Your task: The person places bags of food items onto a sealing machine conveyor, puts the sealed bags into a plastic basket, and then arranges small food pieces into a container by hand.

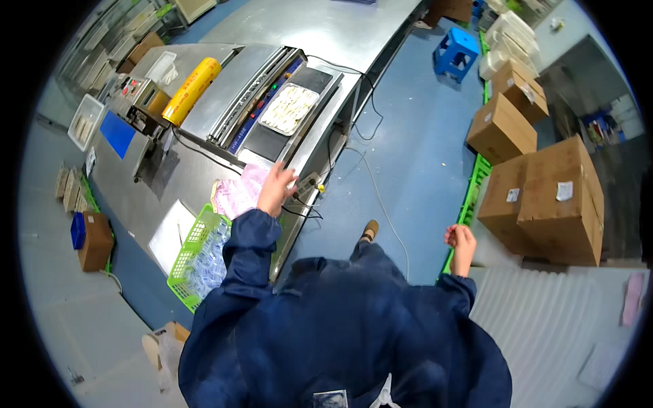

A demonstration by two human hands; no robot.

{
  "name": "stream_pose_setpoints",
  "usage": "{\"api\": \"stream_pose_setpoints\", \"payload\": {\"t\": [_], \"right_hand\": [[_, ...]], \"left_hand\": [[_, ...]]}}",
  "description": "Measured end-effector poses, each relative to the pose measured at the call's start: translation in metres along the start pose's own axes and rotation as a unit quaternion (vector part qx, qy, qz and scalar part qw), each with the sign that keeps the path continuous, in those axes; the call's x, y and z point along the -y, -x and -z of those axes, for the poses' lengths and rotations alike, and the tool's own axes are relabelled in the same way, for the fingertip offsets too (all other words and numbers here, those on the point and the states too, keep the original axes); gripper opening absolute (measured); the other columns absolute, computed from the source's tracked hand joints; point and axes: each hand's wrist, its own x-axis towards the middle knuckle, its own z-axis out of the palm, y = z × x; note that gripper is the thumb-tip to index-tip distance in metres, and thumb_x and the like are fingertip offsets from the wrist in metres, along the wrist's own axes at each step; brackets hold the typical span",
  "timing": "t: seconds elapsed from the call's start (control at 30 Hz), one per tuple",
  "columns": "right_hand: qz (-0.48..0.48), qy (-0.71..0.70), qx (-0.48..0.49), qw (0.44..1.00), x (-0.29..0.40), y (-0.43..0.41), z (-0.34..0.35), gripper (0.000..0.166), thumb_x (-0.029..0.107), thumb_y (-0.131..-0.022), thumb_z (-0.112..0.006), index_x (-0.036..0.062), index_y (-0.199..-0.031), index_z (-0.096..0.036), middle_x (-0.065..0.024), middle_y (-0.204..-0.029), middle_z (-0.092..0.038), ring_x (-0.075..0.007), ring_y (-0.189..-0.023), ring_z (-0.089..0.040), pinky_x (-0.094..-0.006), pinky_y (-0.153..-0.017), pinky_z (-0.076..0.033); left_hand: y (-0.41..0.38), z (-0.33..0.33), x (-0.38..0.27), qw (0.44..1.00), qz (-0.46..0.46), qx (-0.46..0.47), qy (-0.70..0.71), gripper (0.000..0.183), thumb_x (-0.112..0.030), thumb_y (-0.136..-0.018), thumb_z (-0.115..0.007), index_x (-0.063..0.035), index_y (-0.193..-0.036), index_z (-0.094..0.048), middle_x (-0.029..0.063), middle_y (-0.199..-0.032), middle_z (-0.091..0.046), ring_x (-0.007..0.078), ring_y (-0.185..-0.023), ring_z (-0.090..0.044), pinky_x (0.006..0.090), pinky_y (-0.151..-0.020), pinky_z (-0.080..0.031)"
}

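Observation:
My left hand [277, 188] is over the front edge of the steel table, its fingers partly spread and nothing in it. Pink cloth [235, 194] lies right beside it. Just beyond, a tray of pale food pieces [289, 109] rests on the black plate of a film wrapping machine [245, 99]. A yellow roll of film [192, 92] lies at the machine's left. My right hand [461, 246] hangs away from the table, above the floor near the cardboard boxes. Its fingers are curled, and I cannot see whether they hold anything.
A green plastic basket [190, 250] of clear plastic packets and a white paper sheet [172, 237] with a pen are at left. Cables [375, 186] trail over the blue floor. Stacked cardboard boxes [553, 204] line the right; a blue stool [456, 53] stands farther ahead.

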Motion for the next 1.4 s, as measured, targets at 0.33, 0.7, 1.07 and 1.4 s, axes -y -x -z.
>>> {"api": "stream_pose_setpoints", "payload": {"t": [0.33,0.7,1.07,1.4], "right_hand": [[-0.092,0.006,0.305,0.948,0.04,-0.219,-0.168,0.019,0.017,-0.087,-0.051,0.0008,-0.09,-0.06,-0.008,-0.082,-0.062,-0.0128,-0.068,-0.058,-0.0238,-0.06,-0.047],[-0.287,0.007,0.532,0.797,-0.032,-0.224,-0.407,0.029,0.02,-0.09,-0.049,-0.0034,-0.107,-0.053,-0.0128,-0.091,-0.061,-0.0183,-0.074,-0.061,-0.0275,-0.063,-0.052],[-0.337,0.003,0.44,0.832,-0.037,-0.27,-0.46,0.013,0.014,-0.086,-0.053,0.0016,-0.09,-0.052,-0.0092,-0.089,-0.058,-0.0195,-0.078,-0.058,-0.031,-0.063,-0.05],[-0.12,0.033,0.566,0.815,0.139,-0.349,-0.505,0.015,0.016,-0.084,-0.056,0.0021,-0.077,-0.058,-0.0015,-0.065,-0.056,-0.0088,-0.054,-0.051,-0.02,-0.051,-0.042]], "left_hand": [[-0.136,0.003,-0.029,0.915,-0.159,-0.231,-0.289,0.062,-0.026,-0.08,-0.059,0.0032,-0.129,-0.037,0.0202,-0.109,-0.057,0.0261,-0.1,-0.057,0.0318,-0.086,-0.043],[-0.256,0.031,-0.065,0.831,-0.159,-0.204,-0.492,0.057,-0.033,-0.08,-0.057,0.0051,-0.121,-0.046,0.0276,-0.115,-0.052,0.0386,-0.108,-0.049,0.0402,-0.093,-0.039],[-0.272,0.021,-0.074,0.854,-0.091,-0.166,-0.484,0.043,-0.027,-0.082,-0.051,0.0069,-0.109,-0.052,0.0296,-0.097,-0.057,0.0419,-0.093,-0.055,0.0429,-0.08,-0.043],[-0.253,-0.038,-0.176,0.983,-0.023,-0.027,0.178,0.048,-0.033,-0.096,-0.036,0.0031,-0.128,-0.038,0.0116,-0.12,-0.054,0.0188,-0.107,-0.054,0.0337,-0.093,-0.044]]}}
